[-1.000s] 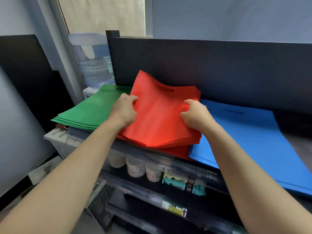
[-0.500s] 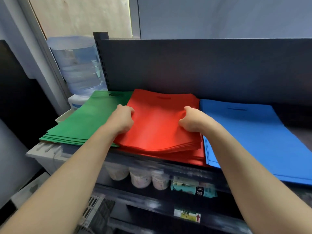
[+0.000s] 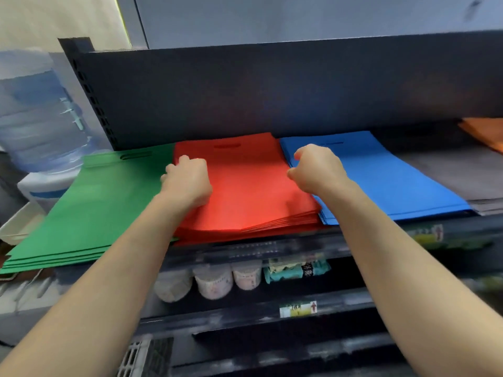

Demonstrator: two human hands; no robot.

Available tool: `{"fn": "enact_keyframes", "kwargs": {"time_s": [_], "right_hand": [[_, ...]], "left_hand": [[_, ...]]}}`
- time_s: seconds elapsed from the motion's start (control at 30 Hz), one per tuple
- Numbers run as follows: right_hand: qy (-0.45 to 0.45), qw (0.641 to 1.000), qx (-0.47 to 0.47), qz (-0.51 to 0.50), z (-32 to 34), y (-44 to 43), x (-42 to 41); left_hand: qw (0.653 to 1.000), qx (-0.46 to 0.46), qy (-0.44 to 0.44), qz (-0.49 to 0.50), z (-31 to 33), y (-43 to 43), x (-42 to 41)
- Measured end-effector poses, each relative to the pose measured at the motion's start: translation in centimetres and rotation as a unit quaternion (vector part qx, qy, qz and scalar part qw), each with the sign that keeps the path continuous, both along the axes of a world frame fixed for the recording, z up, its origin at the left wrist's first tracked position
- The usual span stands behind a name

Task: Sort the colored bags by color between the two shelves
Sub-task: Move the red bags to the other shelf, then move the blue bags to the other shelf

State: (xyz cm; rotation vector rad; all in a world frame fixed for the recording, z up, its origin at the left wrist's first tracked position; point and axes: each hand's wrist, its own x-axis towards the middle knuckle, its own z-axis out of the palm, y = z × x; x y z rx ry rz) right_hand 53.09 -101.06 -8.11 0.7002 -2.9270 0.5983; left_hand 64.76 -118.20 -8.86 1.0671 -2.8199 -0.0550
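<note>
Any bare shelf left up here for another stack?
Only a dark strip at the back panel, between the blue stack and orange bags, behind the grey stack. The green stack, red stack and blue one lie edge to edge.

The back panel (image 3: 272, 91) closes the rear of the top shelf (image 3: 272, 247) — access is from the front and above only. The green stack (image 3: 95, 208), red stack (image 3: 245, 186) and blue stack (image 3: 381, 180) lie edge to edge across it. A water bottle (image 3: 40, 118) stands close against the left end.
</note>
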Motion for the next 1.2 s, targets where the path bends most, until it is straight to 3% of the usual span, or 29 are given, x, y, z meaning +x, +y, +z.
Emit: {"fn": "enact_keyframes", "kwargs": {"time_s": [0.13,0.33,0.5,0.6,0.73,1.0,1.2], "right_hand": [[0.058,0.998,-0.016,-0.003,1.3,3.8,0.8],[0.121,0.991,-0.022,-0.057,2.8,13.9,0.6],[0.138,0.978,-0.03,-0.156,3.9,26.7,-0.6],[0.146,0.96,-0.023,-0.238,4.3,35.9,-1.7],[0.163,0.929,0.009,-0.333,4.3,48.4,-2.3],[0.176,0.86,-0.015,-0.479,4.8,67.4,-0.4],[0.179,0.812,-0.053,-0.552,3.8,77.2,-0.8]], "left_hand": [[0.986,-0.132,0.074,-0.069,2.1,5.5,-2.2],[0.942,-0.1,0.176,-0.266,4.9,17.2,-6.3],[0.848,0.008,0.223,-0.481,5.3,29.9,-10.4],[0.791,0.02,0.231,-0.566,5.5,39.1,-13.3],[0.738,0.007,0.245,-0.629,6.0,51.4,-16.4],[0.648,0.029,0.276,-0.709,6.6,71.0,-19.7],[0.61,0.06,0.268,-0.743,6.4,81.4,-23.0]]}}
